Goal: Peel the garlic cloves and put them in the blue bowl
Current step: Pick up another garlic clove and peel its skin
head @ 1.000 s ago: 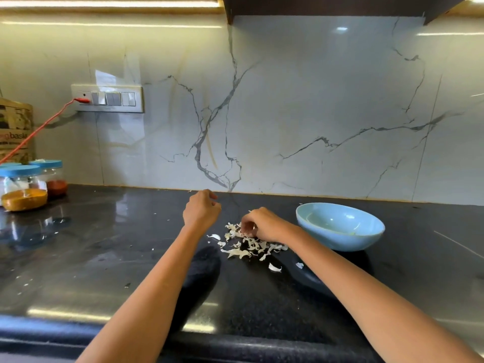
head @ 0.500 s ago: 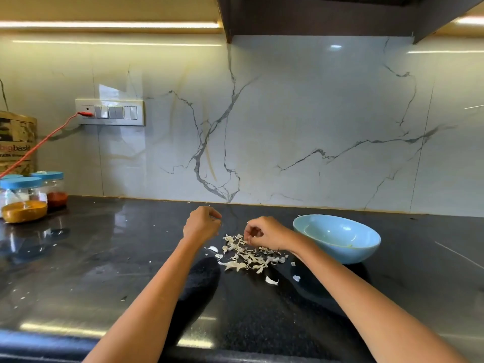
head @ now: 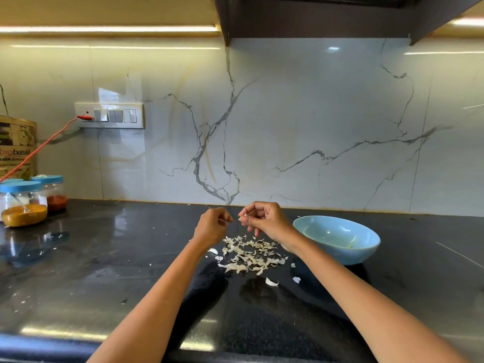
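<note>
Garlic peeling above the black counter [head: 104, 271].
Right hand [head: 264, 218] pinches a clove [head: 241, 218]; left hand [head: 212, 226] curled (contents unclear); peels [head: 248, 255] beside the blue bowl [head: 364, 250].

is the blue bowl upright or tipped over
Upright. The blue bowl sits on the black counter, its opening facing up and pale inside visible.

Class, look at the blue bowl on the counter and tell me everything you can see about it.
The blue bowl is wide, shallow and round, pale blue inside and out, with a glossy, ceramic-looking finish. It sits upright on the dark polished counter, right of the pile of garlic skins and beside the right forearm. Neither hand touches it. Its inside looks almost empty; a few small pale bits lie near the bottom, too small to identify.
</note>
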